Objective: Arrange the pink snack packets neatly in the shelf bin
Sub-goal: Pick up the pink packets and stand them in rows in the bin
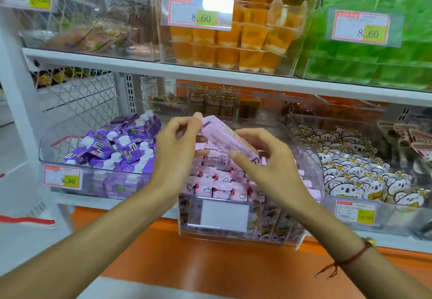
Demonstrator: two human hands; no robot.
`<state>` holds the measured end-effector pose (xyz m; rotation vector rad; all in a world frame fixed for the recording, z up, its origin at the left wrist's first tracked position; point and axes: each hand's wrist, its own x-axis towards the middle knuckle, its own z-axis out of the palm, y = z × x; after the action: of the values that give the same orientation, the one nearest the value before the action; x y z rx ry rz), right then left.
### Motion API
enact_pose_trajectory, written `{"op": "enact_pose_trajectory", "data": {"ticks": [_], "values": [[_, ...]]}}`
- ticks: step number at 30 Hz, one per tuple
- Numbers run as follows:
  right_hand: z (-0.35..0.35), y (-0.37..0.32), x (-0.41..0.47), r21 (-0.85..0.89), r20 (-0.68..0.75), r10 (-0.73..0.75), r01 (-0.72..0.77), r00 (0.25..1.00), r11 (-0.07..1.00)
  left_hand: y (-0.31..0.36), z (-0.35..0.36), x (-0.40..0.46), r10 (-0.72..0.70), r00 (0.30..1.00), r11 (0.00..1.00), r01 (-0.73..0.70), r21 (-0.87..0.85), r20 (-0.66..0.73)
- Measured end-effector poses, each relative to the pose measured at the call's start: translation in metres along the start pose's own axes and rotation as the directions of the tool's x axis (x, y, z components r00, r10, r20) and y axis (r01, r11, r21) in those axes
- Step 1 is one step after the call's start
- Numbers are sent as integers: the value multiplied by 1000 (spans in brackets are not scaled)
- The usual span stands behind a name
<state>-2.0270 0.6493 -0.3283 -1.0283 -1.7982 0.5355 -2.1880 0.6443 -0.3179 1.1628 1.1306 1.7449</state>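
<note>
**Pink packets held over the middle bin**

From the head camera, looking down at the shelf, both bare hands met above the clear middle bin (pixel 311 158). The left hand (pixel 174 151) had its fingers curled round the far, upper end of a small stack of pink packets (pixel 223 137), thumb underneath. The right hand (pixel 264 158) gripped the near, lower end of the same stack, fingers wrapped over the top and thumb along the near side. The stack sat tilted, its left end higher and farther, its right end lower and nearer. How many packets it held could not be told through the blur.

Below the hands, more pink packets (pixel 222 182) lay in rows inside that bin, some standing straight, some leaning. A blank white label (pixel 224 214) covered the bin's near face.

A red string bracelet (pixel 350 257) circled the right wrist.

To the left, a neighbouring bin held purple cartons (pixel 117 149) heaped loosely, with a price tag (pixel 63 178) on its front. To the right, a bin was filled with white koala-shaped packs (pixel 355 172). On the shelf above stood orange jelly cups (pixel 233 46) and, right of them, green packs (pixel 374 65).
</note>
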Motion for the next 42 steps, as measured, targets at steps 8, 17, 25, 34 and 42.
{"op": "enact_pose_trajectory", "data": {"ticks": [8,17,25,34,42], "values": [[-3,-3,4,582,448,357,-570,820,580,9,-4,-2,-113,940,992,87,95,321],[-20,-5,10,719,82,409,-339,909,607,5,-4,2,-92,976,994,77,84,196],[-18,-23,6,391,-139,25,31,990,920,5,3,-5,265,810,747,-516,420,523],[-8,31,-1,-497,184,121,-14,975,867,-7,1,21,340,841,740,-515,432,420],[-6,36,-4,-647,300,149,87,942,757,-22,-1,37,228,781,503,-605,617,581]]}}
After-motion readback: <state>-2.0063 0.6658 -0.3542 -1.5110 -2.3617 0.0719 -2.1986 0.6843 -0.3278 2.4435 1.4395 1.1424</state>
